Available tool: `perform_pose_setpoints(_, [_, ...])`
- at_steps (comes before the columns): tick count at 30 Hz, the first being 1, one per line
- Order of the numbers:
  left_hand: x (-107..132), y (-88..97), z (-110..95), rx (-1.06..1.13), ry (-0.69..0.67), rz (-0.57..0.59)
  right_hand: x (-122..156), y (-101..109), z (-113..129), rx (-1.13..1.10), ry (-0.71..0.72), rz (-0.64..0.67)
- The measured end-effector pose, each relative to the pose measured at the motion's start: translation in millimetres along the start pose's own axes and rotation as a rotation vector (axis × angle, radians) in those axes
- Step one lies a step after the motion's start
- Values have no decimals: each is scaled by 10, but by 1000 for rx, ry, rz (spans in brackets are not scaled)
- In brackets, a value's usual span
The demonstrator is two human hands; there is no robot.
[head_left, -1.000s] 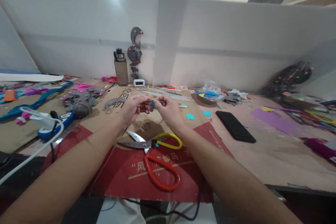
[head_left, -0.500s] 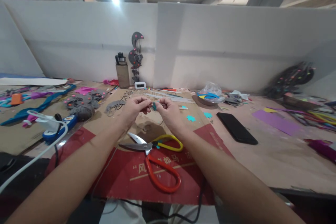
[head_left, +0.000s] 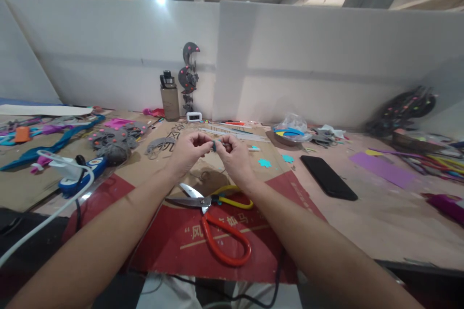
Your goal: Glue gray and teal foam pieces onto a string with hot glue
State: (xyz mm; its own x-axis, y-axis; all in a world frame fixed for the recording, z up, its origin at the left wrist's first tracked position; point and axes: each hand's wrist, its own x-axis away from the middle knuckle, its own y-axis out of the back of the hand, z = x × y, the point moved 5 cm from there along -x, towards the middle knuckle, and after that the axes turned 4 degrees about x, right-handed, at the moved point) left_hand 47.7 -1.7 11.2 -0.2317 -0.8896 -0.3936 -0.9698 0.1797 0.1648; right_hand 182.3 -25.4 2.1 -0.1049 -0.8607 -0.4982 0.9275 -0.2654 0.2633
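Observation:
My left hand point(head_left: 189, 152) and my right hand point(head_left: 234, 155) meet over the cardboard, fingertips pinched around a small dark teal piece point(head_left: 214, 146). Its exact kind is too small and too covered to make out. Below them lie open scissors point(head_left: 205, 202) with one red and one yellow handle, resting on the red printed part of the cardboard point(head_left: 163, 246). To the right of my right hand are turquoise flower-shaped cutouts point(head_left: 264, 162).
A black phone point(head_left: 328, 177) lies at right. Behind stand a bottle point(head_left: 169, 98), a small white clock point(head_left: 194, 117) and a bowl point(head_left: 290, 138) of scraps. At left are a blue power strip point(head_left: 83, 178) with a white cable and grey yarn point(head_left: 118, 147).
My left fingers have closed in on the teal piece, and less of it shows between my hands. The scissors and cardboard stay in place; the view has shifted slightly.

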Motion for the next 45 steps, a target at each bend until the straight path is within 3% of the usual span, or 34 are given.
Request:
perform_pose_setpoints(18, [45,5,-93,-203,-115,-85,21,17,21,136,44,-34])
perform_pose_setpoints(30, [14,-38,-36,-15,-76,20,18,37,27,153,31,-65])
perform_pose_setpoints(39, [40,-22,-80,-219,-103,-40,29,40,30,197,35,-67])
perform_pose_setpoints(45, [17,-33,-51,-161,-39,7,13,25,0,99,-29,-45])
